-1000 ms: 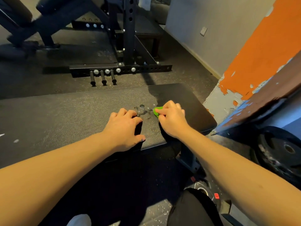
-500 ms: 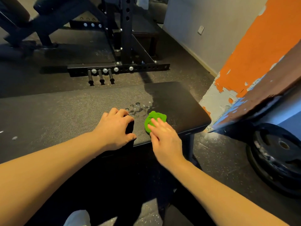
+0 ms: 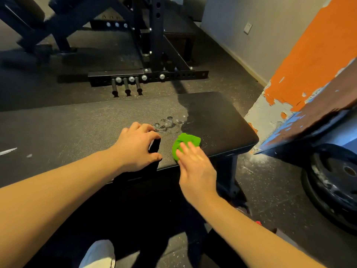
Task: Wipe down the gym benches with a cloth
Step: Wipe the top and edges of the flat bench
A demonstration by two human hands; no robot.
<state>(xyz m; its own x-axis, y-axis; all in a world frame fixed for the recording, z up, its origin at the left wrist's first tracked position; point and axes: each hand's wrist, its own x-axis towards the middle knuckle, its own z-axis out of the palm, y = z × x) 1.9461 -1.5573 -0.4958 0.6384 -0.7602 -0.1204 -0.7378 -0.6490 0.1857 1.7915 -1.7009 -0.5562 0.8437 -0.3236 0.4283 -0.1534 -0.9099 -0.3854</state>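
Observation:
A black padded gym bench (image 3: 81, 128) runs across the view, with wet droplets and a damp patch (image 3: 170, 122) near its right end. A crumpled green cloth (image 3: 185, 142) lies on the pad close to the front edge. My right hand (image 3: 195, 167) presses on the cloth's near side with straight fingers. My left hand (image 3: 137, 147) rests on the bench just left of the cloth, its fingers loosely curled, fingertips on the pad and thumb near the front edge. It holds nothing.
A black rack base (image 3: 148, 76) with pegs stands on the rubber floor behind the bench. An orange and grey peeling wall corner (image 3: 289, 89) is at the right, with a black weight plate (image 3: 336, 182) leaning below it. Another bench (image 3: 58, 20) stands far left.
My right hand pulled the cloth back from the droplets toward the front edge and flattened out, uncovering most of the cloth. My left hand stayed put.

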